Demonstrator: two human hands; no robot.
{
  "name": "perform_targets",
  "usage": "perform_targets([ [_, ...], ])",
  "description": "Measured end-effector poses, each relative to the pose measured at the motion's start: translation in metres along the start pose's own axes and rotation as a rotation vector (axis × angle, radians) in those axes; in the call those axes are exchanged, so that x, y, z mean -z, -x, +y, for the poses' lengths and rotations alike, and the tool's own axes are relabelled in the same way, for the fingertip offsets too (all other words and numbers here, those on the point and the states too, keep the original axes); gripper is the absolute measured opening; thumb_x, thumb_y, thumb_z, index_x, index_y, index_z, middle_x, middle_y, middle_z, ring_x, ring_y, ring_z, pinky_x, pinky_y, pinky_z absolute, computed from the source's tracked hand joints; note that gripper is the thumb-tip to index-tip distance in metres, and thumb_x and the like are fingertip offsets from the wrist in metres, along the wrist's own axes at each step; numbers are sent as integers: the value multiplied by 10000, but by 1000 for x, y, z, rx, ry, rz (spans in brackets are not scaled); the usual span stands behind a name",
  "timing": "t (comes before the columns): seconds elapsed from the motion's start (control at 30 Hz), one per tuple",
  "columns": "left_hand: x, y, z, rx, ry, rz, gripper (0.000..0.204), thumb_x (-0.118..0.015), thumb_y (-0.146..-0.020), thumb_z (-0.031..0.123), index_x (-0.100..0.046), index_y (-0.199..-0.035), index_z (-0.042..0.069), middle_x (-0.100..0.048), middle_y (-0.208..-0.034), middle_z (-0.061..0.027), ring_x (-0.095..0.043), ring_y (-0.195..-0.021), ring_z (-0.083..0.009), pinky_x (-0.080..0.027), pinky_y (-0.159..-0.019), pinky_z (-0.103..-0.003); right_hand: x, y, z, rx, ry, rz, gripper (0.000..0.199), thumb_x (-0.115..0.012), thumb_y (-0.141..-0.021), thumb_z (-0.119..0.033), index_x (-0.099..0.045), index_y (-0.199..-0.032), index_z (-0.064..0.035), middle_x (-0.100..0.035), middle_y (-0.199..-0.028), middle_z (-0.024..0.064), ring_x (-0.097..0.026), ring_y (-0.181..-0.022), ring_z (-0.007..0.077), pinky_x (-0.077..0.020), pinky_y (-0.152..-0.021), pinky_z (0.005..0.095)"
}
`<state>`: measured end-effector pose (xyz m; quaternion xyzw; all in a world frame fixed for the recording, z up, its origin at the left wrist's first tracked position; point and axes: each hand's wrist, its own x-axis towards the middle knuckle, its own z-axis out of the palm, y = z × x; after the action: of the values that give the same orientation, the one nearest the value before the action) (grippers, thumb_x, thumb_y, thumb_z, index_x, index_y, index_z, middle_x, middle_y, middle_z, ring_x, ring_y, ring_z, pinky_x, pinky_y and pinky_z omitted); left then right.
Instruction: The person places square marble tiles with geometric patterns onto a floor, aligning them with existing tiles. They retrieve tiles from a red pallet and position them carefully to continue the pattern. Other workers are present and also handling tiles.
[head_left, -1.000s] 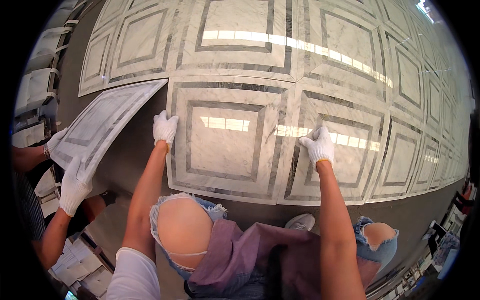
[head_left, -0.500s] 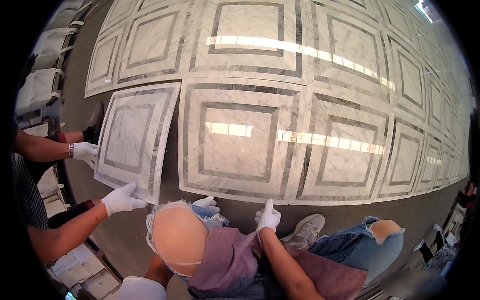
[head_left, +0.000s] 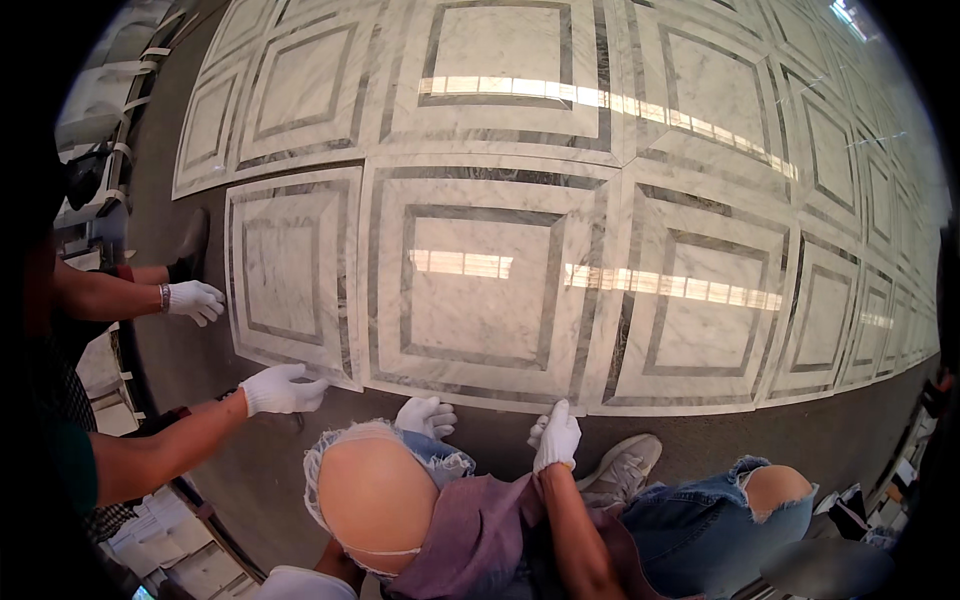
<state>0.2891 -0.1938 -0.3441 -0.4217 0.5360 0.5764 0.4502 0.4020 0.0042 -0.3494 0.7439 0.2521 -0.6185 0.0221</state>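
My left hand [head_left: 427,417], in a white knit glove, rests beside my bent knee at the front edge of the middle marble panel [head_left: 485,290]. Its fingers are loosely bent and apart, holding nothing. My right hand [head_left: 556,437], gloved too, is curled in a loose fist, with one fingertip at the same edge. On the left lies a panel with a grey frame inlay [head_left: 283,275], flat beside the middle one. A co-worker's gloved hand [head_left: 195,302] hovers by its left side. The co-worker's other gloved hand [head_left: 283,388] is at its front edge.
Several more framed marble panels [head_left: 700,305] spread to the back and right, with light reflected on them. My shoe [head_left: 625,470] stands on the grey floor before them. A co-worker's shoe [head_left: 195,245] is at the left. Pale stacked goods [head_left: 95,100] line the far left.
The left panel has gone from tilted to lying flat against its neighbour. The co-worker's hands have come away from their grip on it. My left hand has moved slightly right and its fingers bent.
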Motion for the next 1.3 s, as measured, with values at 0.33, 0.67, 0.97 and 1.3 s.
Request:
perform_targets([
  [0.33,15,-5,-6,-50,140,-218,194,-571,-912,159,-478,-1013,23,-614,-915,-135,-633,-751,-241,-537,-613,-358,11,-2,3,-19,-13,-84,322,-461,-981,-389,-471,-782,-137,-474,-607,-20,-445,-433,85,-388,-378,249],
  [0.67,-10,2,14,56,-158,76,307,-537,-948,266,-429,-1033,-8,-581,-903,-124,-626,-727,-223,-555,-585,-343,-3,3,-2,53,122,-3,329,-445,-989,-329,-417,-837,-39,-522,-618,68,-496,-430,127,-387,-361,270],
  [0.97,6,-14,15,194,-269,106,405,-500,-950,421,-484,-1045,28,-590,-840,-118,-616,-676,-256,-529,-511,-343,-2,-1,3,66,91,-10,336,-442,-986,-333,-411,-840,-33,-534,-614,91,-494,-409,142,-386,-345,280],
  [1.3,7,-13,4,29,-386,200,517,-523,-922,441,-518,-1111,-40,-642,-947,-213,-660,-785,-305,-535,-631,-392,-6,-1,9,96,103,3,350,-407,-994,-348,-415,-815,-47,-499,-554,74,-455,-364,146,-361,-315,286],
])
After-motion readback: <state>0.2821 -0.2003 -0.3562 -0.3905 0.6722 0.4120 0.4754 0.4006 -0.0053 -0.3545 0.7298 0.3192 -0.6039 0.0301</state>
